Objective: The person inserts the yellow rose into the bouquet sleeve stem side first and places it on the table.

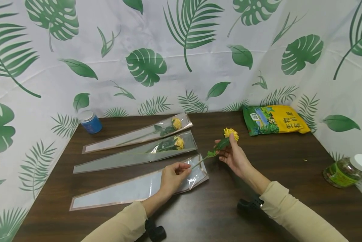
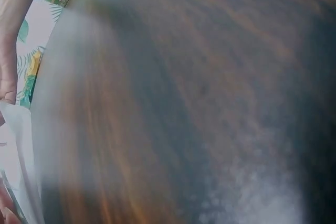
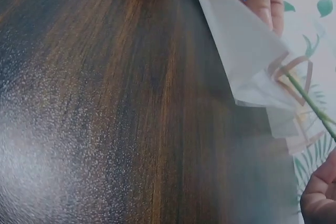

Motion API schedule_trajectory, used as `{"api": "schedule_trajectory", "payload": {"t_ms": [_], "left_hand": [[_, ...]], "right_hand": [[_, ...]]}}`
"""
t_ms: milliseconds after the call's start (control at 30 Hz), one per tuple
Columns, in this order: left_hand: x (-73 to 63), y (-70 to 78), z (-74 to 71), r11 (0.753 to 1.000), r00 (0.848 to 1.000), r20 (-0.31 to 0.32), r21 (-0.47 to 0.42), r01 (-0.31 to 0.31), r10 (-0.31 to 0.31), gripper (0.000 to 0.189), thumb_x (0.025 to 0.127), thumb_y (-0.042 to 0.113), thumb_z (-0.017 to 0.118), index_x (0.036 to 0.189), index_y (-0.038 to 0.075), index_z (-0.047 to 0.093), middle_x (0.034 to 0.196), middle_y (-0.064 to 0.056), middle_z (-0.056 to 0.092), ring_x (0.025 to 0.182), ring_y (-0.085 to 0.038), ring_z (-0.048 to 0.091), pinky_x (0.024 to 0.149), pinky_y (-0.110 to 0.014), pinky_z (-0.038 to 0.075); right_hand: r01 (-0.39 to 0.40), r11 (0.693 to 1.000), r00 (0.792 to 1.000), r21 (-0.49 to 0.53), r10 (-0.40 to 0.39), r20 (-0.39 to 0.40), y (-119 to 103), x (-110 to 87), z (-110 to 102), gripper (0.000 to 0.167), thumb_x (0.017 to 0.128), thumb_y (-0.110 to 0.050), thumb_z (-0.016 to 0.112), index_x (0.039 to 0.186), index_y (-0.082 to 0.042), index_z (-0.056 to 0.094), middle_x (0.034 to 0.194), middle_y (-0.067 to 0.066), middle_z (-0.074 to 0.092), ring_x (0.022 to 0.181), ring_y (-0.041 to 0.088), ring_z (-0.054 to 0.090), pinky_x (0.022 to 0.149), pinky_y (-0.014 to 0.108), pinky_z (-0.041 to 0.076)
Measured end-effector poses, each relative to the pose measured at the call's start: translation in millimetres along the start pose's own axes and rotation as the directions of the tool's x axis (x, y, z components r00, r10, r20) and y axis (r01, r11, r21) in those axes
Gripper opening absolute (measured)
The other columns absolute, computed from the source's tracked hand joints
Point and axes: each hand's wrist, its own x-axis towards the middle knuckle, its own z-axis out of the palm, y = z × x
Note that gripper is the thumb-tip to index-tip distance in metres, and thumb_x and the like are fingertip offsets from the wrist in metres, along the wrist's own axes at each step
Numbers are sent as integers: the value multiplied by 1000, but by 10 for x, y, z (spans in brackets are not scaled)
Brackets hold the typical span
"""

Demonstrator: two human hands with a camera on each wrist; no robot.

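My right hand (image 1: 233, 156) holds a yellow rose (image 1: 231, 133) just below its bloom, thumb beside the petals. Its green stem (image 3: 310, 100) slants down left into the wide mouth of a clear flower sleeve (image 1: 117, 191) with a rose-gold edge, the nearest of three. With thumb and forefinger my left hand (image 1: 173, 176) pinches that sleeve near its mouth, where the lower stem runs. In the left wrist view mostly tabletop shows, with the right hand (image 2: 8, 72) and part of the sleeve (image 2: 21, 150) at the left edge.
Behind lie two more sleeves, a middle one (image 1: 108, 163) and a far one (image 1: 108, 145), each with a yellow rose inside. A blue jar (image 1: 91, 124) stands back left, a yellow-green fertilizer bag (image 1: 277, 120) back right. A white-lidded jar (image 1: 347, 171) is at the right edge.
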Motion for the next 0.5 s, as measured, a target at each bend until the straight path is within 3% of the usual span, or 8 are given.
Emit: {"api": "schedule_trajectory", "payload": {"t_ms": [300,500], "left_hand": [[-5,26,-19,1000,1000,8,-26,-17,18,10,78,5,73,87,1,72,74,-12,70,59,2,51,56,-14,43],[-9,13,-13,1000,1000,2,-4,-19,19,9,78,5,73,87,2,73,73,-10,70,59,3,51,56,-14,43]], "right_hand": [[-12,1000,993,23,15,-116,-24,-22,5,29,96,-45,45,92,-20,59,82,-10,68,75,7,58,66,23,47],[-26,993,982,114,47,-181,-48,2,49,12,96,-28,53,93,-16,54,75,-10,62,68,5,56,65,22,47]]}}
